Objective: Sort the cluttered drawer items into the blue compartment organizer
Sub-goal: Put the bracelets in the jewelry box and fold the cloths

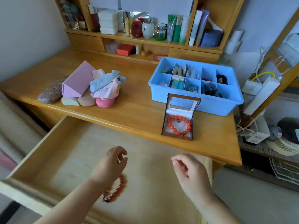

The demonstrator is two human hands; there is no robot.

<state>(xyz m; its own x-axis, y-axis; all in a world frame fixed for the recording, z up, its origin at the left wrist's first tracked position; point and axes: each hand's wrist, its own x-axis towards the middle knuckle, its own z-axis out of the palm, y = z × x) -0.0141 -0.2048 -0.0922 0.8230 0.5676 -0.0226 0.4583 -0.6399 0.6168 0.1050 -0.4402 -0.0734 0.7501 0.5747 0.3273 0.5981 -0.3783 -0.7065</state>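
Note:
The blue compartment organizer [208,103] stands on the desk at the right, with small items in most of its cells. In front of it an open jewellery box [178,122] holds an orange bead bracelet [178,125]. The pulled-out wooden drawer [68,152] is almost bare. A dark red bead bracelet [117,189] lies in it, partly hidden under my left wrist. My left hand [111,162] hovers over the drawer with loosely curled fingers and nothing in them. My right hand [189,172] hangs near the drawer's right side, also holding nothing.
On the desk's left sits a pile: a pink triangular case [76,81], a patterned glasses case [51,91], cloths [105,83], sponges and a pink pouch [105,101]. Shelves with bottles [174,28] line the back. Cables and a fan [284,146] crowd the right.

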